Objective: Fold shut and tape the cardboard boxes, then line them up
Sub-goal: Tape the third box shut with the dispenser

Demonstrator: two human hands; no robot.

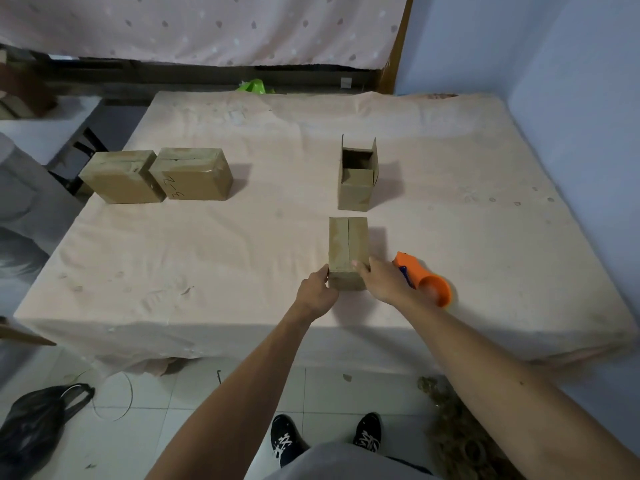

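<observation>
1. Our left hand [317, 289] grips the near-left corner of the near box [348, 244], with the thumb at the top edge and the fingers curled round the side.
2. Our right hand [379, 278] holds the near-right corner with its thumb pressed on the top. Its other fingers are hidden by the hand itself. We judge that both hands clamp the box so the flaps stay down and it does not slide on the soft sheet.
3. The near box stands on the bed [207, 258], close to the front edge. Its flaps are folded shut, and the seam runs from 6 to 12 o'clock. We cannot tell whether tape covers that seam.
4. At 3 o'clock from the box, just past our right hand and partly hidden by it, lies the orange tape dispenser [427, 284]. It is probably kept there for a quick reach.
5. At 12 o'clock, near the box but apart from it, the open box [358, 183] stands with its flaps up, not yet folded.
6. At 10 o'clock, well apart, the plain shut box [121, 181] and the marked shut box [194, 180] sit side by side, about touching. We take them for the start of the line.
</observation>
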